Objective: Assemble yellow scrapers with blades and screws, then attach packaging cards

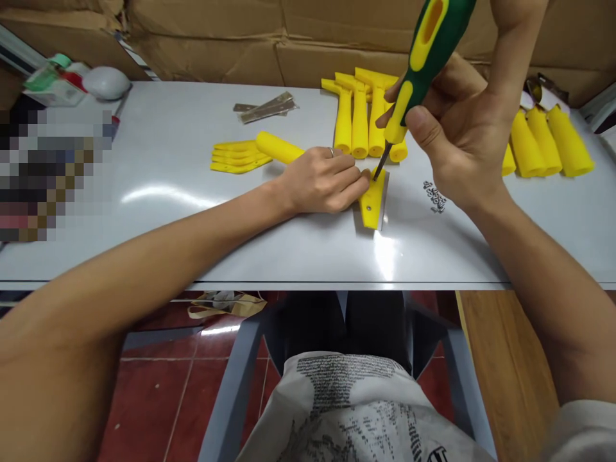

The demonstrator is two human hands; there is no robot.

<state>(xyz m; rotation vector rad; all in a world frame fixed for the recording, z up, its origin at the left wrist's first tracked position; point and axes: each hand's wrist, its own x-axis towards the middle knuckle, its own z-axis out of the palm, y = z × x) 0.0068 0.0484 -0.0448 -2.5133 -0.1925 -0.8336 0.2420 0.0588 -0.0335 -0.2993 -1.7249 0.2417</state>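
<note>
My left hand (327, 179) is closed around a yellow scraper (369, 215) and presses it to the white table. Its handle sticks out to the left of my hand, and a thin metal blade (385, 192) lines the right edge of its head. One screw shows in the head's near part. In my right hand (462, 128) is a green and yellow screwdriver (414, 70), tilted, its tip on the far part of the scraper head. Whether a screw sits under the tip I cannot tell. Right of the scraper lies a small pile of screws (436, 196).
Several yellow scraper handles (344, 122) lie behind my hands, and more yellow handles (570, 144) are at the right. Flat yellow plates (238, 157) and metal blades (269, 108) lie to the left. Cardboard boxes (206, 58) stand along the table's back edge.
</note>
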